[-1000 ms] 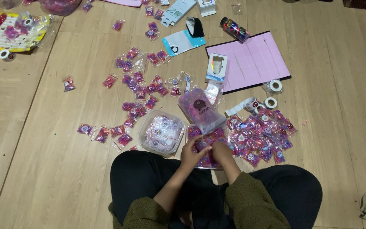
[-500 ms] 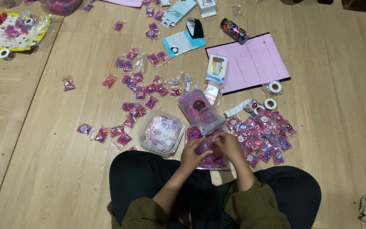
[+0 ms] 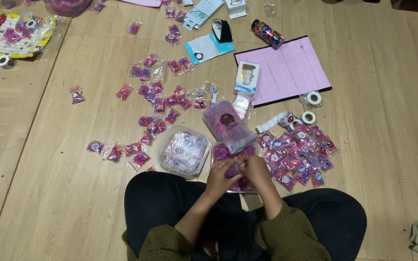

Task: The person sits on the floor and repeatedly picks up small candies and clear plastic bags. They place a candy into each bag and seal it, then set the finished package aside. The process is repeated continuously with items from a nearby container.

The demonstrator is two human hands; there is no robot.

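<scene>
Posture: person seated cross-legged on a wooden floor, black trousers, olive sleeves; head camera looks straight down.
Left hand: over the near edge of a clear tray of pink and purple bits, fingers curled together toward the other hand. Whether they pinch anything cannot be told; the item is too small to make out.
Right hand: touching the left hand above the same tray, fingers bent inward and close together; grip contents likewise unreadable.
Tray position: on the floor just in front of the knees, between the clear tub and the heap of filled packets.
Clear tub: square, just left of the tray, holds small clear packets with round stickers.
Large pouch: clear bag of purple bits, lying tilted just beyond the tray.
Packet heap: dense pile of small pink-purple packets right of the hands.
Scattered packets: loose spread across the floor, left and beyond the tub.
Pink sheet: gridded, on a dark backing, well beyond the hands to the right.
Tape rolls: small white rolls near the sheet's near edge.
Dark tube: lies beyond the pink sheet, multicoloured contents.
</scene>
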